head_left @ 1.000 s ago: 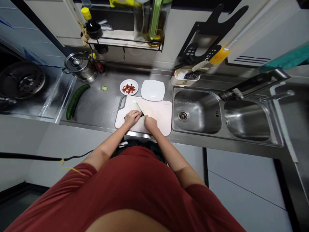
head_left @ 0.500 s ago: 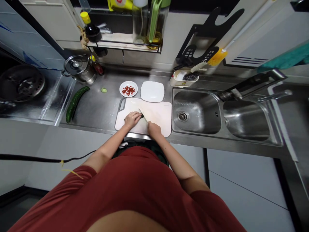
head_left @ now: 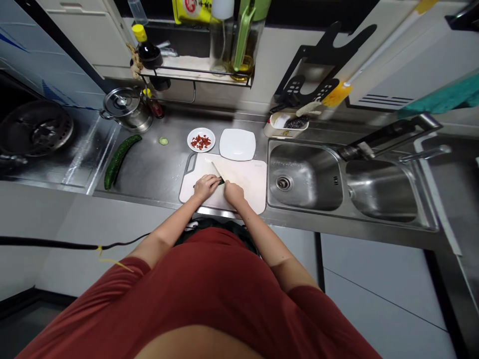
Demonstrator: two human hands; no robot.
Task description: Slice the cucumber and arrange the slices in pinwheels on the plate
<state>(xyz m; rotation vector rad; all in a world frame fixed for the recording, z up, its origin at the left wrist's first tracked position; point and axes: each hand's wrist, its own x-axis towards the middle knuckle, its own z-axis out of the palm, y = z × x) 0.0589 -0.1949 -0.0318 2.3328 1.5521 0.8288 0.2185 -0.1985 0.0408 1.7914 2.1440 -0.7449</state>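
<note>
Pot [head_left: 138,120], lidded, stands at the far left of the steel counter [head_left: 149,174]. Nearer, 1 whole cucumber [head_left: 117,162] lies in a shallow curve, with 1 pale green slice [head_left: 163,141] to its right. Next comes a round plate [head_left: 191,136] of red chopped pieces [head_left: 201,143], just beyond the far left part of the white cutting board [head_left: 254,184]. On the board, the left hand [head_left: 207,188] holds down a dark green piece [head_left: 222,181], fingers curled over it; most of it is hidden, and only its right end shows clearly past the fingertips. The knife [head_left: 217,170] slants from far left to near right, its handle enclosed in the closed right hand [head_left: 234,193]. Whether the edge has entered the piece cannot be told. The step in hand appears to be cutting; judged from this pose, the next move calls for a firm left hold, fingertips kept back from the edge, and a controlled stroke from the right. Beyond the board, a white square dish [head_left: 237,144] sits beside the plate; farther right are 2 sink basins [head_left: 314,184].
</note>
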